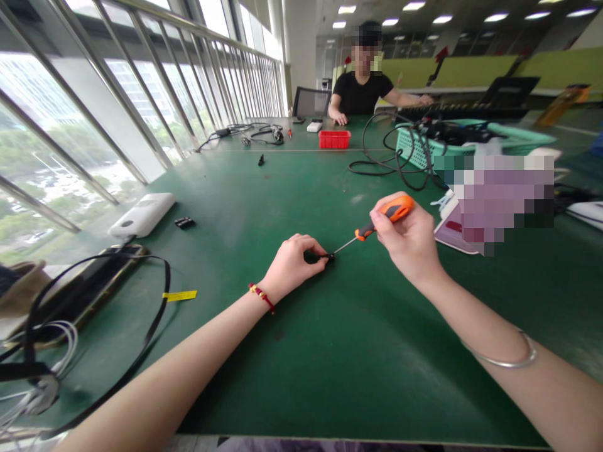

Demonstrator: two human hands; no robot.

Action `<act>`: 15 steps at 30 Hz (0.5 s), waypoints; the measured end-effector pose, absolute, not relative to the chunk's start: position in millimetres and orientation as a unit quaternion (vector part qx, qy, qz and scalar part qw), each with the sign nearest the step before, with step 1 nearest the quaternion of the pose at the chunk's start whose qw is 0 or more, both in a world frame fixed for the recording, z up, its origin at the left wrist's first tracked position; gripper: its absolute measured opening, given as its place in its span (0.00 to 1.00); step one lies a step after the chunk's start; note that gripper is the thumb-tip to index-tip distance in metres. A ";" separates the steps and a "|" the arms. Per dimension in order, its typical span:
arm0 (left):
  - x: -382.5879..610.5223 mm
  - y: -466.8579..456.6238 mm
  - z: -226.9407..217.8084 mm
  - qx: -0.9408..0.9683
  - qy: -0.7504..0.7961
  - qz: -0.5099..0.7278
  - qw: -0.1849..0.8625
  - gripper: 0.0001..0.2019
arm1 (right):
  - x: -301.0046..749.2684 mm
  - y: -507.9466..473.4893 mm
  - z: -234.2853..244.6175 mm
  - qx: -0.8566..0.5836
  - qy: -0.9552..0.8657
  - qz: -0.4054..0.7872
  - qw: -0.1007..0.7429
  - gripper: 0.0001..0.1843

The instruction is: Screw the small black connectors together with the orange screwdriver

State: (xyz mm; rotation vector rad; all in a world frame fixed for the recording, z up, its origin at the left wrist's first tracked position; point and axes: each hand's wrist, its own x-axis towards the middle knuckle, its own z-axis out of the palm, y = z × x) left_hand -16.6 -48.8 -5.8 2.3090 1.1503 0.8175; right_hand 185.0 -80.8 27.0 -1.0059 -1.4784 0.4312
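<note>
My right hand [409, 238] is closed round the orange and black handle of a screwdriver [385, 216]. Its thin metal shaft slants down and left, and the tip meets a small black part [330, 257] on the green table [301, 351]. Thumb and fingers of my left hand [298, 267] pinch that part from the left side. The part is too small and too covered by my fingertips to tell its kind. Another small black piece [184, 222] lies apart, to the left.
A white device [142, 215], a phone [94, 289] and a looped black strap [164, 276] lie left. Ahead are a red basket [334, 140], a small black piece [260, 160] and cables [264, 133]. A teal basket [414, 147] stands right. A person [362, 93] sits opposite.
</note>
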 end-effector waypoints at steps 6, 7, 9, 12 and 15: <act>-16.1 -49.8 -4.9 0.838 0.407 0.295 0.211 0.02 | 184.7 -84.0 29.3 -0.446 -0.646 0.166 0.597 0.12; -16.2 -49.7 -5.1 0.840 0.405 0.295 0.208 0.02 | 184.3 -85.2 30.3 -0.446 -0.649 0.157 0.595 0.12; -16.4 -49.4 -5.6 0.846 0.397 0.295 0.200 0.02 | 183.4 -87.5 32.6 -0.453 -0.657 0.127 0.589 0.12; -16.1 -49.3 -5.9 0.855 0.385 0.295 0.183 0.02 | 182.1 -90.2 35.6 -0.474 -0.663 0.085 0.574 0.14; -15.3 -49.6 -5.5 0.863 0.378 0.292 0.165 0.02 | 180.8 -91.9 37.8 -0.489 -0.657 0.071 0.569 0.15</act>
